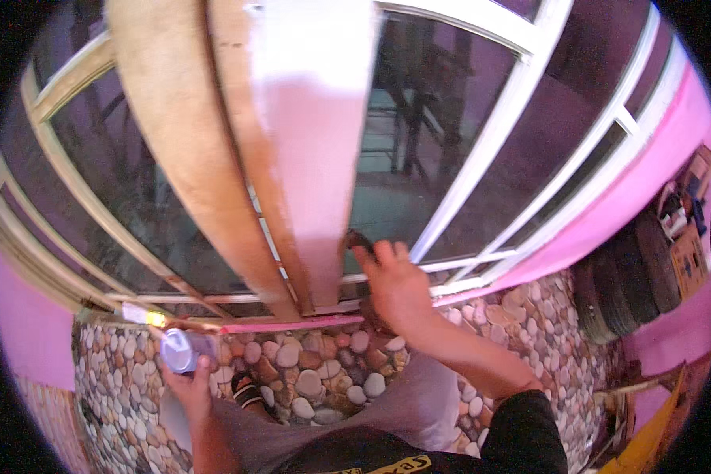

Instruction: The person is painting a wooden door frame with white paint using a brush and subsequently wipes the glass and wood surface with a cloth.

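My left hand (pixel 192 381) holds a small round container (pixel 178 350) with a pale top, low at the left. My right hand (pixel 395 284) is raised to the lower right edge of a central door panel (pixel 308 150), its fingers closed round a small dark object (pixel 358 239), possibly a brush, mostly hidden by the hand. The panel is white higher up and pinkish lower down, with bare tan wood (pixel 174 126) along its left. Beside it on the right is dark glass (pixel 419 118) in a white frame (pixel 482 158).
Pebble-patterned flooring (pixel 308 379) lies underfoot, with my sandalled foot (pixel 253 395) on it. At right, stacked tyres (pixel 624 280) and cardboard (pixel 687 261) with mixed items stand by a pink wall (pixel 663 351). A yellow object (pixel 640 434) is at lower right. Tan-framed panes (pixel 71 182) are at left.
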Demonstrator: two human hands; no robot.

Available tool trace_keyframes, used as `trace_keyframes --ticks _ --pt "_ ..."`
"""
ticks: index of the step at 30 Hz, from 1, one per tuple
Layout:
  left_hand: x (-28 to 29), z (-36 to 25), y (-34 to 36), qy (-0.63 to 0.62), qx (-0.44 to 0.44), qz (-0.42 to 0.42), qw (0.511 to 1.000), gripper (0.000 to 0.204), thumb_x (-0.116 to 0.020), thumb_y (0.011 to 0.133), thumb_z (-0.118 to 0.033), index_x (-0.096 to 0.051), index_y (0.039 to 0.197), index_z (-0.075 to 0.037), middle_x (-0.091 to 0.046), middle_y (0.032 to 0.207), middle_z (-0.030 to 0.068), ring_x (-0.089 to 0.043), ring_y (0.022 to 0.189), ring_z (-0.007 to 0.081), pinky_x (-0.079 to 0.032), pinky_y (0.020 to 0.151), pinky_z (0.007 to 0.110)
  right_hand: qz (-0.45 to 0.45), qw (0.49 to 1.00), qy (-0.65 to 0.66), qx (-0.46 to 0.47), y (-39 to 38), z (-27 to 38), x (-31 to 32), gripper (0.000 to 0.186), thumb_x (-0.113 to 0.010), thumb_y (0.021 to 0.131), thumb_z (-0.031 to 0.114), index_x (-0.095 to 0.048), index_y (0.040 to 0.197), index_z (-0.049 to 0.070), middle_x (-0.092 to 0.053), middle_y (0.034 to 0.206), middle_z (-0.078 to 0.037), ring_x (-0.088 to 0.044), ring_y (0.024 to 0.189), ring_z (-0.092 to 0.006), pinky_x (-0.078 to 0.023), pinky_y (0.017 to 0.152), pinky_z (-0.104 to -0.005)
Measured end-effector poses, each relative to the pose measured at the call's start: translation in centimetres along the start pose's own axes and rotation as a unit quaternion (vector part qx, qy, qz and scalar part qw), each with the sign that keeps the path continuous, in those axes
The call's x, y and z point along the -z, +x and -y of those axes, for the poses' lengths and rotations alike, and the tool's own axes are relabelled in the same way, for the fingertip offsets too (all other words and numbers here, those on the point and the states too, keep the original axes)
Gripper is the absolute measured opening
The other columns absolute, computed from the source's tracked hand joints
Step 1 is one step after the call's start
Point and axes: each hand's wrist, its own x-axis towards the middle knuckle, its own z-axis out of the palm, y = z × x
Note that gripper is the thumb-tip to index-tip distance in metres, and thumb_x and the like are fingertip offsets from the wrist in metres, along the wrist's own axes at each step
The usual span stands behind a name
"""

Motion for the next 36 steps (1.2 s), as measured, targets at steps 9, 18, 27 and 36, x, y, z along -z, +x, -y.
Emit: trace_keyframes --ticks 9,18,27,36 --pt "1.0 1.7 1.2 -0.006 -0.007 0.042 0.999 0.069 -0.074 0.084 -0.018 -0.037 0.138 0.004 -0.052 0.128 0.0152 -0.053 0.114 0.0251 -0.043 0.098 0.037 -0.066 0.973 0.165 -0.148 -7.1 0.6 -3.4 0.037 -0.058 0.086 0.007 -0.056 0.122 0.002 -0.052 0.096 -0.016 -0.058 0.084 -0.0330 -0.050 0.063 -0.0435" --pt "0.2 0.6 2.0 0.027 0.007 0.062 0.998 0.076 -0.074 0.084 -0.017 -0.030 0.143 0.001 -0.048 0.133 0.0161 -0.051 0.118 0.0259 -0.042 0.101 0.038 -0.231 0.901 0.260 -0.260 -10.0 1.1 -4.4 0.030 -0.066 0.088 0.011 -0.059 0.111 -0.006 -0.050 0.090 -0.018 -0.054 0.075 -0.0313 -0.046 0.065 -0.0385" --pt "0.5 2.3 1.3 0.001 -0.005 0.024 1.000 0.078 -0.078 0.080 -0.019 -0.034 0.141 0.002 -0.050 0.131 0.0154 -0.052 0.116 0.0257 -0.040 0.101 0.036 -0.239 0.924 0.232 -0.188 -2.9 0.6 -0.1 0.030 -0.060 0.092 0.008 -0.055 0.119 -0.003 -0.048 0.090 -0.018 -0.055 0.074 -0.0330 -0.047 0.061 -0.0398" --pt "1.0 1.4 1.0 0.024 -0.006 0.024 0.999 0.077 -0.079 0.080 -0.023 -0.036 0.139 0.002 -0.050 0.129 0.0144 -0.051 0.115 0.0245 -0.040 0.100 0.036 -0.255 0.930 0.162 -0.211 1.0 -0.1 1.2 0.028 -0.059 0.093 0.007 -0.057 0.120 -0.001 -0.049 0.092 -0.018 -0.058 0.070 -0.0362 -0.048 0.058 -0.0418"
